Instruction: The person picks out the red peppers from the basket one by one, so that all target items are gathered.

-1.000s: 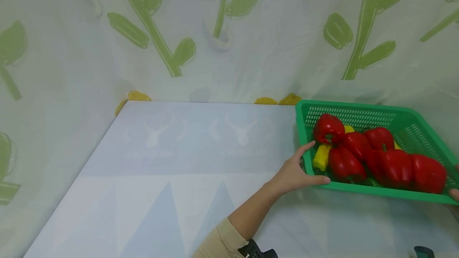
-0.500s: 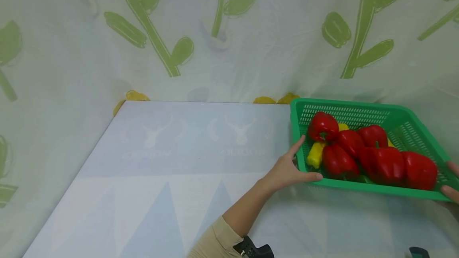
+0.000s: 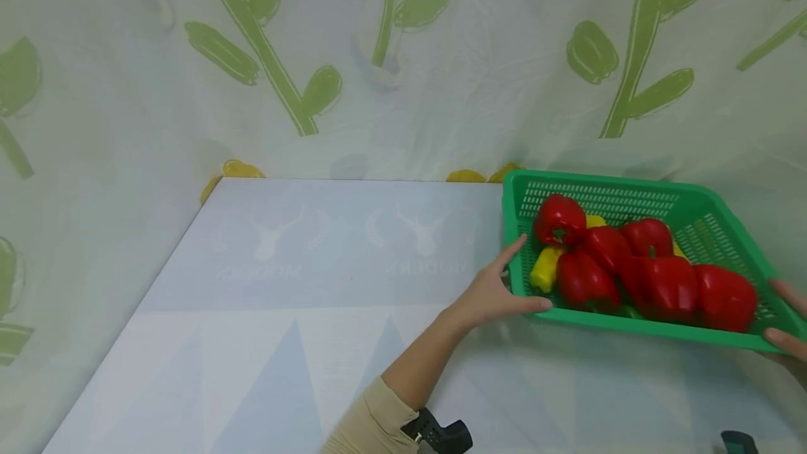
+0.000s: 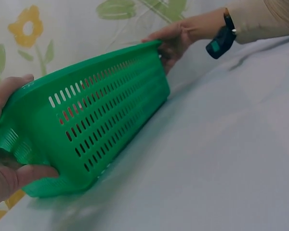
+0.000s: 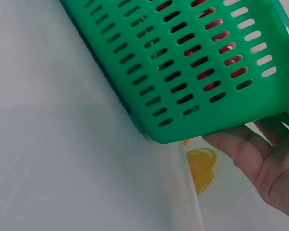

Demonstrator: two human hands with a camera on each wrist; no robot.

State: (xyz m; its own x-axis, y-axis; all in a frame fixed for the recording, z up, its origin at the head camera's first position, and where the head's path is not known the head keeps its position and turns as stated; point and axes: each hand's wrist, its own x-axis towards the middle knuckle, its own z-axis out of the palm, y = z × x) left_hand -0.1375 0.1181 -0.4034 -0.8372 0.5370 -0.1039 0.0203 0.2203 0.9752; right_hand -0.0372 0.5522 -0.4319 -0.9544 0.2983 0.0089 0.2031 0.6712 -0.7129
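Note:
A green plastic basket (image 3: 605, 326) with slotted walls stands at the right of the table, several red bell peppers (image 3: 668, 289) and some yellow peppers (image 3: 546, 269) inside. My left hand (image 3: 488, 298) grips its left end, thumb on the front rim and fingers along the side wall; the left wrist view shows fingers under the end as well. At the opposite end my right hand (image 3: 788, 331), cut off by the frame edge, holds the right corner. From the right wrist view, the fingers of the right hand (image 5: 265, 159) press against the basket's end and underside.
The white and pale blue table (image 3: 284, 356) extends left of the basket. A curtain (image 3: 454, 90) with green leaf prints hangs behind and beside it. A dark band with a device (image 3: 441, 433) sits on the left wrist; another device (image 3: 737, 442) shows at the lower right.
The basket has shifted left along the table, both hands moving with it and keeping their hold. More of the right hand now shows. The peppers have stayed in place inside the basket.

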